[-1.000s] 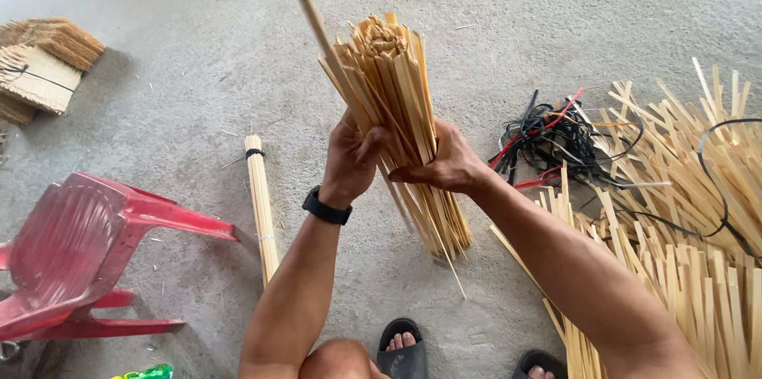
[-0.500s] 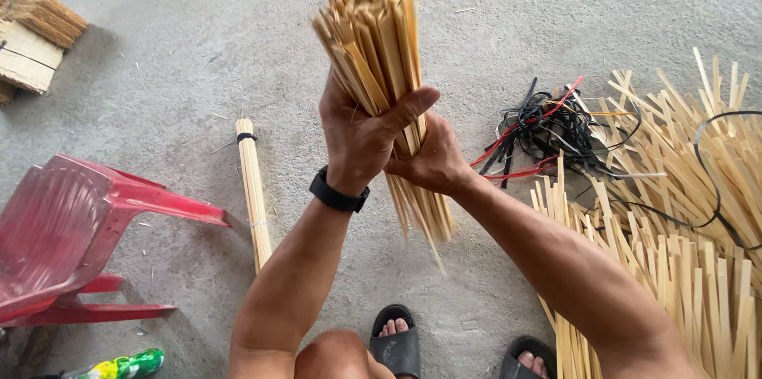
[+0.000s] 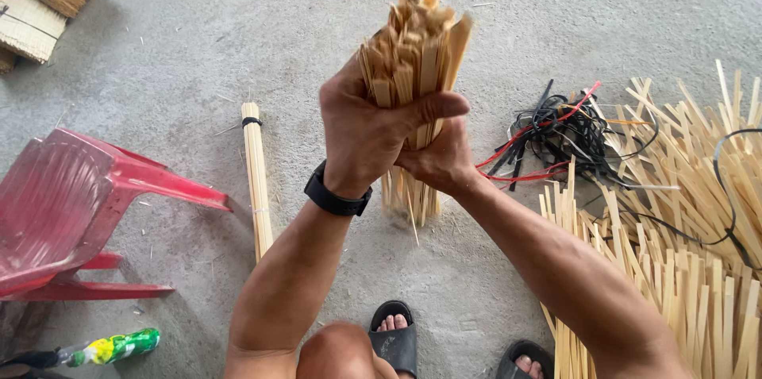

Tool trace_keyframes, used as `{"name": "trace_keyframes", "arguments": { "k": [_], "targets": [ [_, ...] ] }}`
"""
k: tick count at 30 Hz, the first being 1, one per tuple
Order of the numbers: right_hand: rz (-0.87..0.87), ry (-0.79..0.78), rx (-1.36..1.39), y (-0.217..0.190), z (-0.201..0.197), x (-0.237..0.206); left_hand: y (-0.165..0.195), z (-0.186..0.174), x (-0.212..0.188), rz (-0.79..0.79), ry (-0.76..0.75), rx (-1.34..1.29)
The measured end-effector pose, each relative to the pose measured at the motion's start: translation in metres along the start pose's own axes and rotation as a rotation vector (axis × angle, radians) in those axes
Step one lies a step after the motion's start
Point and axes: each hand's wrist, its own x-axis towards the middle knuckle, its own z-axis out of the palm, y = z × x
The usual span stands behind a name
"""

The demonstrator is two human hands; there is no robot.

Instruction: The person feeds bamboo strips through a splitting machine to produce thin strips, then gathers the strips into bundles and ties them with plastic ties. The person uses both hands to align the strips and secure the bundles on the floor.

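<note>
I hold a thick bundle of pale flat bamboo strips (image 3: 417, 53) upright, its lower end resting on the concrete floor. My left hand (image 3: 369, 129), with a black watch on the wrist, wraps around the bundle's middle from the near side, thumb stretched across to the right. My right hand (image 3: 440, 161) grips the same bundle just below and behind the left one. The bundle's top fans out slightly above both hands.
A tied narrow bundle of strips (image 3: 255, 176) lies left of my arms. A red plastic chair (image 3: 71, 212) lies tipped at left. Loose bamboo strips (image 3: 683, 236) and a tangle of black and red straps (image 3: 567, 137) spread at right. My sandalled feet (image 3: 397, 335) are below.
The bundle has gone from leaning to upright. My left hand has slid around its front, and both hands now clasp it closer together.
</note>
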Motion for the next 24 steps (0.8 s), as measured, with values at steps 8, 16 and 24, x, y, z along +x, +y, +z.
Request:
{"name": "trace_keyframes", "arguments": {
  "k": [8,16,24],
  "targets": [
    [0.159,-0.209,-0.102,0.026,0.000,-0.012,-0.004,-0.029,-0.004,0.153,0.035,-0.239],
    [0.253,-0.190,0.014,0.044,0.035,-0.041,-0.042,-0.005,-0.041,-0.143,0.033,-0.112],
    [0.074,-0.019,0.078,0.011,-0.003,0.003,-0.086,-0.025,-0.080,0.159,-0.215,0.321]
  ]
}}
